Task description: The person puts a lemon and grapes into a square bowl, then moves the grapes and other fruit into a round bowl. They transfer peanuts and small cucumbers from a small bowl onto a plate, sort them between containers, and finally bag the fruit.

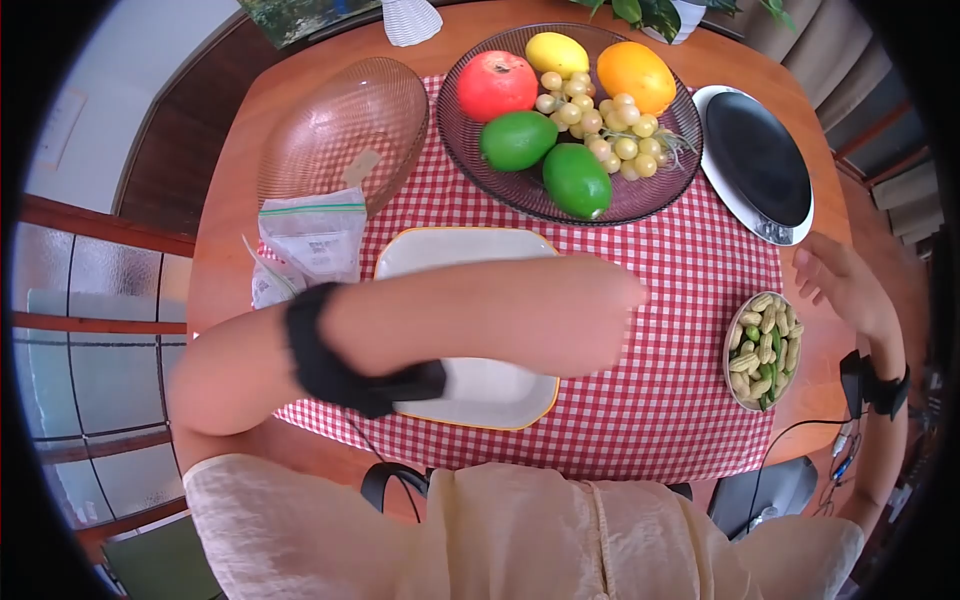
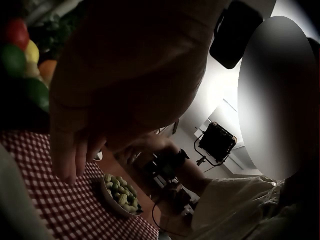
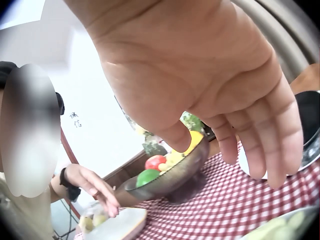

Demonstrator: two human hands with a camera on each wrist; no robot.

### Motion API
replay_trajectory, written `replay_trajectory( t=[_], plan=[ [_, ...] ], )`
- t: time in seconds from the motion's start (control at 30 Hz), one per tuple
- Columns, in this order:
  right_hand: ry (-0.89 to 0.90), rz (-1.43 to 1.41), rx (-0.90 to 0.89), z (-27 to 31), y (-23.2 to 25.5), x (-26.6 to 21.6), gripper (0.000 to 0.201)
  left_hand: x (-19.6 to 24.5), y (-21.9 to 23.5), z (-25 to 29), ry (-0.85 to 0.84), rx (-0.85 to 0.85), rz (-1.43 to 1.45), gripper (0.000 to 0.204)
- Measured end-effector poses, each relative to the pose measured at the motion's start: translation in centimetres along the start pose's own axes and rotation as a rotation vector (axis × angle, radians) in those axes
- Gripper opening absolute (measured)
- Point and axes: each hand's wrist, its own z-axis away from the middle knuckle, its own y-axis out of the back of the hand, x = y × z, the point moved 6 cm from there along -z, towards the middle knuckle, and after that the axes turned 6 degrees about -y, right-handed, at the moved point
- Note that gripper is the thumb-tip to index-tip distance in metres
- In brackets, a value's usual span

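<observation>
My left hand (image 1: 585, 315) reaches across the white yellow-rimmed tray (image 1: 470, 395), blurred, holding nothing that shows. Its fingers (image 2: 65, 155) point down with slight bend in the left wrist view, above the checked cloth. My right hand (image 1: 845, 285) hovers at the table's right side, between the peanut bowl (image 1: 733, 385) and the black oval plate (image 1: 757, 160). Its palm and loosely extended fingers (image 3: 255, 145) show empty in the right wrist view. Peanuts (image 1: 745, 365) and some green pods fill that bowl. The left forearm hides the tray's middle.
A purple glass fruit bowl (image 1: 460, 165) holds a red fruit, lemon, orange, grapes and two green fruits. At left stand a pink-tinted glass bowl (image 1: 330, 120) and a clear zip bag (image 1: 320, 240). The black plate rests on a white one (image 1: 712, 170). A cable (image 1: 775, 450) hangs from the right wrist.
</observation>
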Motion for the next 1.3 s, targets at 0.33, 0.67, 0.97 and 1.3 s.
replay_trajectory(
  t=[0.33,0.67,0.97,1.3],
  plan=[
    [-0.075,-0.659,-0.474,1.4,-12.2,-12.0,0.051,-5.3,3.1,16.1,0.669,0.451,0.354,0.045],
    [-0.447,-1.025,-0.638,-0.5,-21.8,-13.8,0.059,-10.1,-1.4,17.5,0.777,0.723,0.354,0.073],
    [-0.346,-1.085,-0.710,-0.8,-22.5,-16.7,0.080,-6.7,-0.9,16.2,0.760,0.656,0.920,0.052],
    [-0.325,-1.092,-0.783,-0.8,-21.7,-16.5,0.090,-8.3,-2.1,16.9,0.883,0.800,1.042,0.053]
  ],
)
